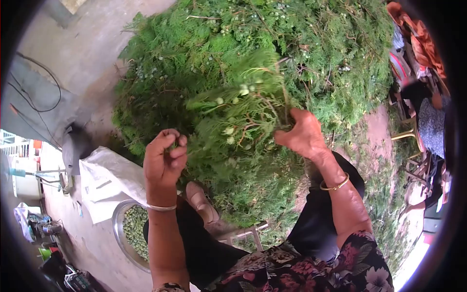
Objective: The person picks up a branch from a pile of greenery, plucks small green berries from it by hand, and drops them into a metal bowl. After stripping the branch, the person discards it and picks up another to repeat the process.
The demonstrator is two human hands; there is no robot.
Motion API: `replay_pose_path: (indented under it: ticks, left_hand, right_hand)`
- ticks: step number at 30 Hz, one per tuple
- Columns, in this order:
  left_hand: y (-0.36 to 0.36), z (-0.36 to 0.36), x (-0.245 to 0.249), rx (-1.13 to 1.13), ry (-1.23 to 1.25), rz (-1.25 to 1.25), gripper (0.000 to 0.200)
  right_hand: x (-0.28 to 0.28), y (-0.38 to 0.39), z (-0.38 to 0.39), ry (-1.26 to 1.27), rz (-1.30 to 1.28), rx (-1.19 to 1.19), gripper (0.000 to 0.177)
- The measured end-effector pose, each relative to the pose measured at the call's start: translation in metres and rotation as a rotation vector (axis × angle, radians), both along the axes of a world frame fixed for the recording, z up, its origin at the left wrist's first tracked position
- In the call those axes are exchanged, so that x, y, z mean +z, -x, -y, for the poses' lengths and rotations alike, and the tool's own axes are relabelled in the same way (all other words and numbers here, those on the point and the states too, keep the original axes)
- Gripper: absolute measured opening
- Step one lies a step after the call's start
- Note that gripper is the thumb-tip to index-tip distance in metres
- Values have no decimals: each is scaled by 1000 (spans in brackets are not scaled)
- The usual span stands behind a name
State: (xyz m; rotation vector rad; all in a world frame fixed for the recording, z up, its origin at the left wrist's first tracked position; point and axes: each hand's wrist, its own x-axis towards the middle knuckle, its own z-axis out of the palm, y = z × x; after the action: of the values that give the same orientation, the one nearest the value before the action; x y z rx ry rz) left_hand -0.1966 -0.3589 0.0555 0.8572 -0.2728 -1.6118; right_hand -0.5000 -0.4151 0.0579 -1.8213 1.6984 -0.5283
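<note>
My right hand (pixel 305 135) grips a leafy cypress branch (pixel 253 109), which is blurred in places. Pale green cones (pixel 229 131) hang among its flat, feathery sprays. Left of the branch, my left hand (pixel 165 158) is raised with its fingers curled in toward the palm. Whatever those fingers hold, if anything, is hidden. Behind both hands rises a big heap of cut cypress branches (pixel 194 53), some bearing bluish cones. Beside my left forearm stands a round metal basin (pixel 116 228) holding many small green cones (pixel 136 231).
A white sack (pixel 109 177) lies on the concrete floor near the basin. My shoe (pixel 202 202) rests at the heap's near edge. Another person in patterned clothing (pixel 433 126) sits at the right. Dark cables (pixel 44 109) run along the left side.
</note>
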Motion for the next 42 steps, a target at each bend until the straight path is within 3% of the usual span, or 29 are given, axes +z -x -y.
replay_pose_path:
  ticks: [1, 6, 8, 10, 11, 13, 18, 26, 29, 31, 32, 34, 36, 38, 40, 42]
  left_hand:
    - [-2, 0, -1, -5, 1, -103, 18]
    - [31, -9, -7, -21, 12, -107, 25]
    - [50, -10, -6, 29, -62, 200, 24]
    - [61, -11, -11, 25, -56, 249, 17]
    - [65, -11, -16, 56, -28, 403, 15]
    - [72, -10, -20, 107, 4, 621, 23]
    - [85, -8, -26, 89, 5, 757, 22]
    - [88, -7, -48, 132, 197, 1052, 20]
    - [91, -6, -42, 146, 223, 984, 19]
    - [87, -8, -27, 77, 98, 710, 18]
    - [84, -8, -23, 77, 98, 710, 18]
    - [77, -6, -16, 36, 45, 423, 17]
    - [69, -6, -10, 23, 4, 359, 15]
    - [50, -4, -13, 59, -11, 103, 13]
    - [28, -4, -19, 15, 86, -39, 12]
    - [22, -7, -17, -91, 254, -333, 15]
  right_hand:
    - [0, 0, 0, 5, 0, 10, 37]
    - [-3, -5, -3, 35, -65, -43, 38]
    - [-1, -7, -3, 18, -68, -41, 38]
    - [0, -9, -3, 4, -72, -41, 38]
    - [2, -10, -3, -22, -58, -33, 38]
    - [-2, -10, -4, -51, -44, -19, 37]
    - [-13, -15, -11, -45, 60, 102, 37]
    - [-3, -13, -8, -66, 18, 46, 35]
    - [-5, -11, -8, -58, 60, 39, 35]
    - [-7, -8, -5, -71, 40, 34, 35]
    - [-7, -7, -5, -71, 40, 34, 35]
    - [-7, -6, -3, -90, 43, 53, 34]
    - [-7, -6, -3, -98, 81, 61, 33]
    - [-9, -4, -3, -106, 120, 66, 33]
    - [-16, -1, -1, -81, 181, 50, 31]
    - [-13, 0, 0, -83, 212, 26, 30]
